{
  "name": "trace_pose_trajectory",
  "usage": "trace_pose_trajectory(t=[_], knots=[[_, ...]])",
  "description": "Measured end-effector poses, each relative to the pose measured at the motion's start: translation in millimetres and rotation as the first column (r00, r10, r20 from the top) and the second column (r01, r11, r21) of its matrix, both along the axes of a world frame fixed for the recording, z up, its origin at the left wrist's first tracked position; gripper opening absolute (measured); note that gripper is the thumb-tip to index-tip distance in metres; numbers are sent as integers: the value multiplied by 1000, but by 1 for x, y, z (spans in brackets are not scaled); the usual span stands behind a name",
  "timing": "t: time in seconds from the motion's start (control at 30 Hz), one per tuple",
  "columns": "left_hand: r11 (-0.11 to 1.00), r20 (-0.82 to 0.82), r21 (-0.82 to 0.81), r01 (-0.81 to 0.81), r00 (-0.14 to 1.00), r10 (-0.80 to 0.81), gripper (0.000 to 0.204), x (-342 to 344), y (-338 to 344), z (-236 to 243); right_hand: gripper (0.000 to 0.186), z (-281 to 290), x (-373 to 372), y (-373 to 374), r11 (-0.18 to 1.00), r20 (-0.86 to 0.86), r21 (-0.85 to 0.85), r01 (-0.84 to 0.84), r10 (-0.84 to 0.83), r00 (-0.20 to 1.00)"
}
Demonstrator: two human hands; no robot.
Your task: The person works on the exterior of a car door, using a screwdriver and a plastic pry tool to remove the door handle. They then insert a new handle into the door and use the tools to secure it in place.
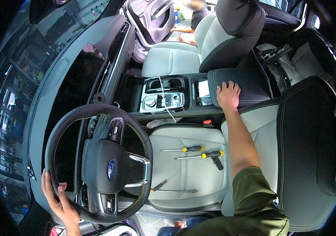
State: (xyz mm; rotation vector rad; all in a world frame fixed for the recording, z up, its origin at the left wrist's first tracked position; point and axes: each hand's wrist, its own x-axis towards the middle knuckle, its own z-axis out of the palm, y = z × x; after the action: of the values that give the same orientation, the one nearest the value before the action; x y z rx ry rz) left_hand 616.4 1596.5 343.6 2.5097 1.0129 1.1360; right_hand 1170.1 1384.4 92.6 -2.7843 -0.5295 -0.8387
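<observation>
My left hand (61, 200) grips the lower left rim of the black steering wheel (52, 149), fingers on the outside and thumb toward the inside. Across the car, my right hand (229, 95) rests palm down on the black padded armrest lid (250, 84) of the center console, fingers spread. On the light grey driver's seat (207, 188) between my arms lie two screwdrivers with yellow and black handles, a farther screwdriver (193, 148) and a nearer screwdriver (212, 154). A black handle-shaped piece (218, 163) lies against the nearer one. Closer to the wheel are a small thin screwdriver (160, 185) and a slim rod-like tool (179, 191).
A white strip (163, 92) lies across the console's control panel (162, 101). White paper (204, 89) sits in the bin before the armrest. Beyond are the passenger seat (172, 59), an open door (158, 23) and another person (196, 19). A dark trim piece (274, 55) lies behind the console.
</observation>
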Motion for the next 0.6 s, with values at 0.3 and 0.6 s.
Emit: trace_pose_trajectory(t=[0.3,0.6], knots=[[999,34,-37,9,999,-7,45,-2,0,-5,31,-2,-3,0,1000,28,-2,26,-26,999],[998,29,-56,-1,1000,2,45,-3,-1,-3,30,-5,-1,1,999,47,35,16,-17,999]])
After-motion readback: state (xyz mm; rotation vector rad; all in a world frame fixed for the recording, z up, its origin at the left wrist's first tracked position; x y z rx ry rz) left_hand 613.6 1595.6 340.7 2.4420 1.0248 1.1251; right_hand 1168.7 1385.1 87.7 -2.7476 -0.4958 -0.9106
